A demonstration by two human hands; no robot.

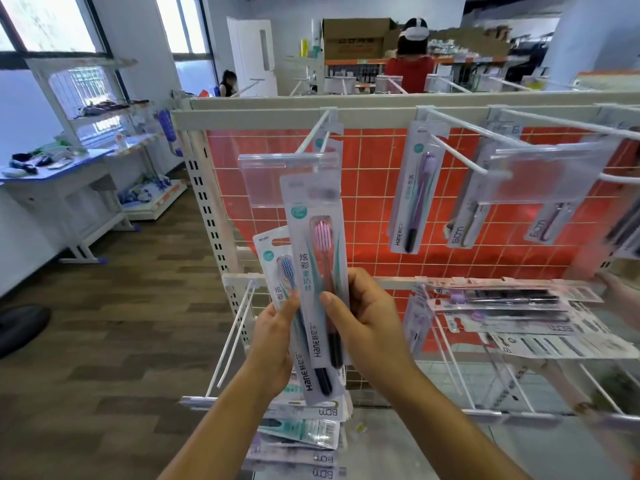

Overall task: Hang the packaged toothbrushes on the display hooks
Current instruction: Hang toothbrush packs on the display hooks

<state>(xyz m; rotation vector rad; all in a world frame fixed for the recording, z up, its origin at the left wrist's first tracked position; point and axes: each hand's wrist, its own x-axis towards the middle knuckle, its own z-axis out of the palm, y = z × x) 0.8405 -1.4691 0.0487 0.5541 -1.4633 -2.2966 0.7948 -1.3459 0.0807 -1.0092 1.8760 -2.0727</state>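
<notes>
Before the grid rack (374, 188), the right hand (367, 317) holds the front pack (315, 271), overlapping the rear pack (275, 261) in the left hand (273, 337) — both below the upper-left hook (311, 133). Rightward, a hanging pack (415, 188) is on the next hook (460, 157); a stack of packs (304, 431) lies beneath the hands.

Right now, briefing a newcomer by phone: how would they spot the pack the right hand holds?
Find the red grid panel. Before its left part, the right hand pinches the front pack. Its toothbrush has pink bristles; the blue-bristled pack behind sits in the left hand.
</notes>
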